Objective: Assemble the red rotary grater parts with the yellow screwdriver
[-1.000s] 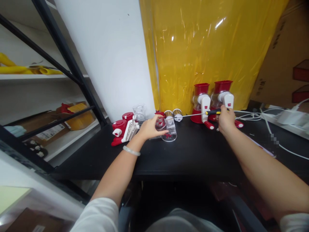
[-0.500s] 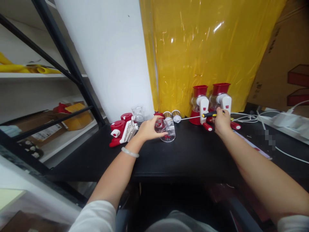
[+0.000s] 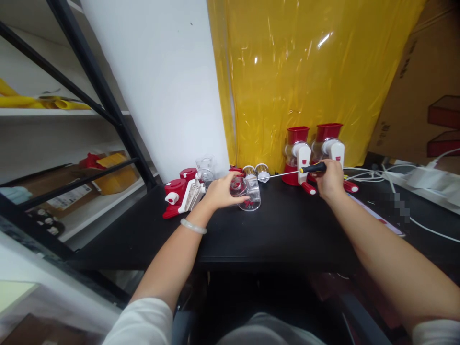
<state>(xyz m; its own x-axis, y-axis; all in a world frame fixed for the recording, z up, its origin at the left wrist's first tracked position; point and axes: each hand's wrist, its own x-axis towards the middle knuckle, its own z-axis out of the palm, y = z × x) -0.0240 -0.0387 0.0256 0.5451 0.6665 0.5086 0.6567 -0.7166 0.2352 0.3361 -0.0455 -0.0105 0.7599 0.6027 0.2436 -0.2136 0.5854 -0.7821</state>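
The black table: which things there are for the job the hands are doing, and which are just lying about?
For the job:
- clear part, in the left hand
- screwdriver, in the right hand, pointing toward that part

Probably just there:
- grinders, standing at the back
- white cables

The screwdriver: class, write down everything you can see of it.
The screwdriver has a black handle, yellow near the shaft, and a thin, straight, metallic-looking shaft. The right hand grips its handle; it looks roughly level, shaft pointing left toward the clear plastic part in the left hand. Whether the tip touches it is unclear.
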